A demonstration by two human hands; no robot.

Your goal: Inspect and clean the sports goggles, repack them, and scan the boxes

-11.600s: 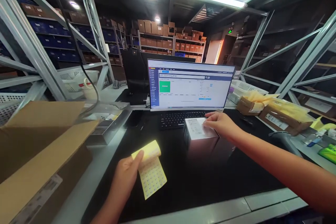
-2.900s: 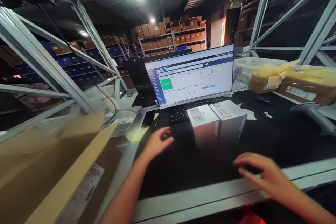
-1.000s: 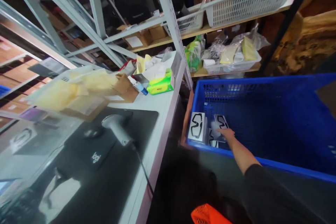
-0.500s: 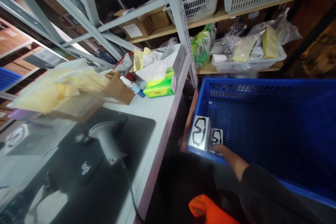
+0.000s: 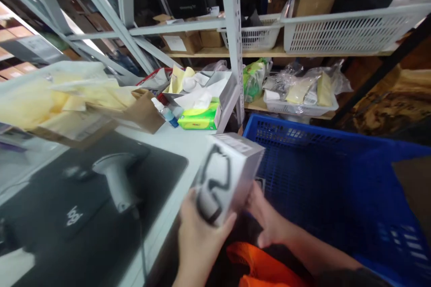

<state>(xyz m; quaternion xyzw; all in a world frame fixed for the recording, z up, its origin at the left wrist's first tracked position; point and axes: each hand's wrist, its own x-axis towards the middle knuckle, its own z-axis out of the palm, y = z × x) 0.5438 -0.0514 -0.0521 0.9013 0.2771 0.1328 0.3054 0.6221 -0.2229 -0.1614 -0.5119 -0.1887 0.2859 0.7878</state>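
Observation:
A white box (image 5: pixel 215 175) with a black, looped band-like picture on its front is held up, tilted, between the worktable and the blue crate; motion blurs it. My left hand (image 5: pixel 202 228) grips its lower front corner, thumb across the front face. My right hand (image 5: pixel 266 215) is at its lower right side, with fingertips against the box and partly hidden behind it. Behind that hand, a sliver of another printed box (image 5: pixel 261 183) shows inside the blue crate (image 5: pixel 303 132).
On the worktable (image 5: pixel 168 143) a grey barcode scanner (image 5: pixel 116 179) lies on a black mat (image 5: pixel 81 233). Further back are a spray bottle (image 5: pixel 164 112), a green tissue pack (image 5: pixel 198 119) and a carton with yellow packets (image 5: pixel 84 98). Shelves with white baskets (image 5: pixel 336 31) stand behind.
The white box has been lifted out of the crate and now sits in my hands. My left hand has come into view. The camera view has tilted and shifted.

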